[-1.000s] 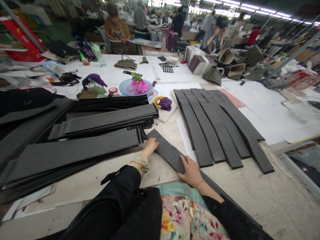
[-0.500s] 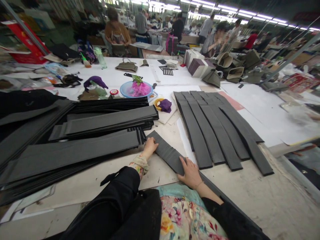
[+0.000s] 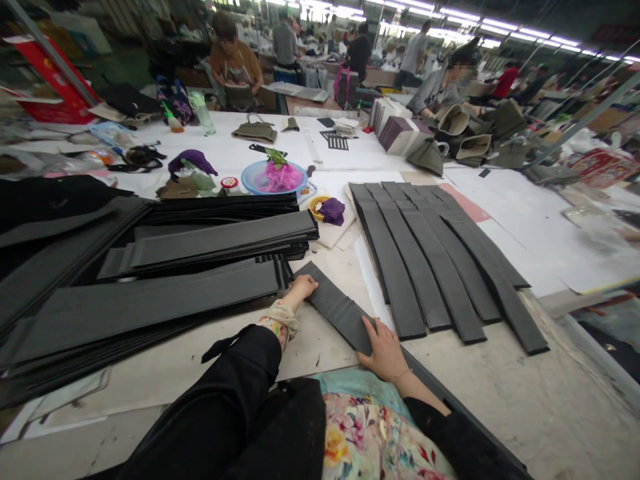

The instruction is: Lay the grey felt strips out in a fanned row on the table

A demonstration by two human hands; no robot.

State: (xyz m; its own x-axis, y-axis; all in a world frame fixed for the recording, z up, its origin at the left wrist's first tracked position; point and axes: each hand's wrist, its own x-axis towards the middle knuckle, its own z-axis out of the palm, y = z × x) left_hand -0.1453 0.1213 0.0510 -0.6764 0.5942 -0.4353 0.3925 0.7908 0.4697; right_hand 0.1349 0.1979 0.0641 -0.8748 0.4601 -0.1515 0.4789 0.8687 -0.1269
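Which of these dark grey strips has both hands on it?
The short diagonal strip between the left hand and right hand: only it touches both, unlike the long stacks on its left and the fanned row on its right.

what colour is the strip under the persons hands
The strip is plain dark grey, best seen in the head view.

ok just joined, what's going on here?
A seated person has both bare hands on a short dark grey strip lying on the worktable: the left hand at its upper edge, the right hand at its lower end. Long piles of similar strips lie to the left, and a fan of longer strips lies to the right. A co-worker sits farther off.
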